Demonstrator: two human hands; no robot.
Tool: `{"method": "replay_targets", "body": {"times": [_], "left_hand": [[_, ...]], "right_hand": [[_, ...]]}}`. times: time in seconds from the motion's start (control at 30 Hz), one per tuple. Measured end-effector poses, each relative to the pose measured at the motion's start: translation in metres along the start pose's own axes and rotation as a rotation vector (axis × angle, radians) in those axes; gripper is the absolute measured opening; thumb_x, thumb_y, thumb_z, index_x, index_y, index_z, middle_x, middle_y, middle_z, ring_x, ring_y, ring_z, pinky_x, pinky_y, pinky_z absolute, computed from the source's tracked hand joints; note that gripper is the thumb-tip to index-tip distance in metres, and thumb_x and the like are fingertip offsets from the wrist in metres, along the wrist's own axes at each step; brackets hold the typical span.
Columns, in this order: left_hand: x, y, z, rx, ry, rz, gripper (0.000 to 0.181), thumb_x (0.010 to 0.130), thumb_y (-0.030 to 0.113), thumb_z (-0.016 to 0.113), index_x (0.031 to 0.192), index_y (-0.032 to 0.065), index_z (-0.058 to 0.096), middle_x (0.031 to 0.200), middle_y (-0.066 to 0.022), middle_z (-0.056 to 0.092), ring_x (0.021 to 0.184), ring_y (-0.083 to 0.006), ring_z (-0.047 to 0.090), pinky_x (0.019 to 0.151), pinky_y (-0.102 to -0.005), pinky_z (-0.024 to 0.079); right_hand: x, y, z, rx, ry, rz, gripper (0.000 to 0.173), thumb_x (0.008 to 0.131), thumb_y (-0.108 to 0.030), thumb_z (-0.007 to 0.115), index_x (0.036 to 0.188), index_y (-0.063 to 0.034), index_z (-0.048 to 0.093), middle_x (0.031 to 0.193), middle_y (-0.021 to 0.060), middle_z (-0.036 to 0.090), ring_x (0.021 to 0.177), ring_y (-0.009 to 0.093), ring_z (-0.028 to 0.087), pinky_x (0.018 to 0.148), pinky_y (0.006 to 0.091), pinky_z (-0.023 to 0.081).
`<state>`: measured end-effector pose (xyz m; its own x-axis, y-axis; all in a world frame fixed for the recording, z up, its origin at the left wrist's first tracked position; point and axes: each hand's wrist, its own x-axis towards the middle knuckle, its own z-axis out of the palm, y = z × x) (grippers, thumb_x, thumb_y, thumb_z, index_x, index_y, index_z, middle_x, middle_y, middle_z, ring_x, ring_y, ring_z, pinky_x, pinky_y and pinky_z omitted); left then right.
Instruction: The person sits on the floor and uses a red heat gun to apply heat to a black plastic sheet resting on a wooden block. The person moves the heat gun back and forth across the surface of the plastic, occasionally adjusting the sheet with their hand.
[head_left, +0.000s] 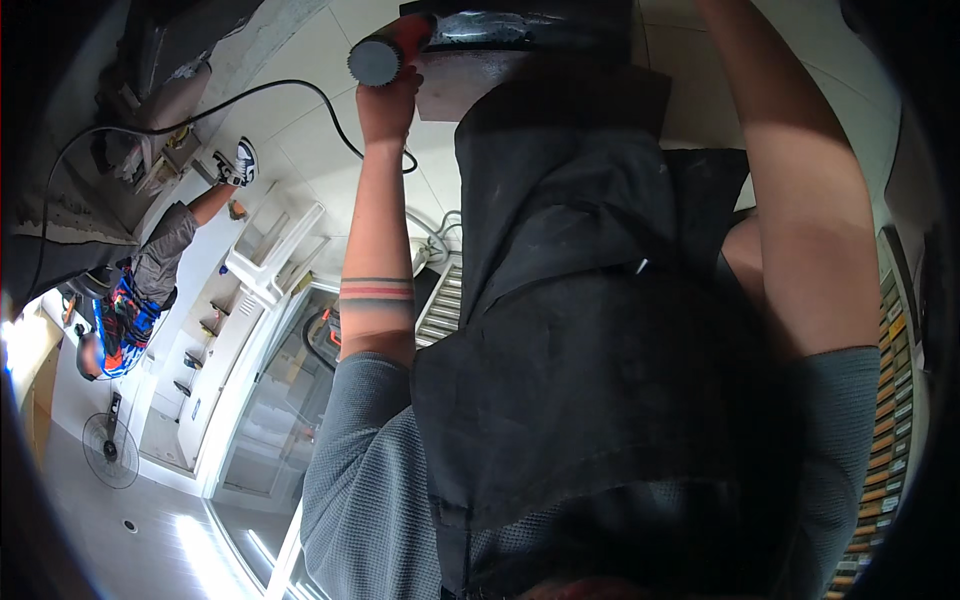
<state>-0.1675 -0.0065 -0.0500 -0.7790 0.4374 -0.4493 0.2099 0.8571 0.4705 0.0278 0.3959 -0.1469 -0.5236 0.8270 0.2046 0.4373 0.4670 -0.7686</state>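
My left hand (388, 105) grips a red corded power tool (409, 37), which looks like a heat gun. Its round grey end (374, 63) faces me, and its black cable (300, 82) trails away to the left. Beside the tool's far end is a glossy black panel (495, 28) at the top edge, above a dark brown board (457, 90). Whether tool and panel touch, I cannot tell. My right forearm (787, 112) runs off the top edge, so the right hand is out of view. A black apron (600, 375) covers my front and lap.
Off to the left another person (146, 300) is near a cluttered workbench (142, 165). White plastic furniture (262, 262) and a glass door (277, 390) lie behind my left arm. A fan (110, 450) is at the lower left. A rack of small sample pieces (889, 450) lines the right.
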Motion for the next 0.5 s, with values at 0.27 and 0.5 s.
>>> {"method": "replay_targets", "body": {"times": [0.27, 0.5], "left_hand": [[0.002, 0.003, -0.016, -0.255, 0.007, -0.168, 0.029, 0.083, 0.003, 0.075, 0.112, -0.0018, 0.076, 0.093, -0.0092, 0.078, 0.074, -0.0151, 0.073, 0.062, -0.0299, 0.054], [-0.01, 0.019, 0.003, -0.114, -0.132, -0.112, 0.028, 0.085, 0.007, 0.076, 0.112, -0.0009, 0.079, 0.094, -0.0071, 0.081, 0.073, -0.0155, 0.072, 0.067, -0.0307, 0.056]], "right_hand": [[-0.019, 0.04, -0.001, -0.032, 0.162, 0.029, 0.061, 0.101, -0.037, 0.08, 0.145, -0.0042, 0.055, 0.126, 0.0203, 0.064, 0.11, 0.036, 0.069, 0.094, 0.0461, 0.057], [-0.039, 0.004, -0.036, 0.308, -0.111, 0.48, 0.076, 0.094, -0.034, 0.089, 0.15, -0.005, 0.045, 0.098, 0.0073, 0.065, 0.085, 0.023, 0.068, 0.081, 0.0423, 0.059]]}}
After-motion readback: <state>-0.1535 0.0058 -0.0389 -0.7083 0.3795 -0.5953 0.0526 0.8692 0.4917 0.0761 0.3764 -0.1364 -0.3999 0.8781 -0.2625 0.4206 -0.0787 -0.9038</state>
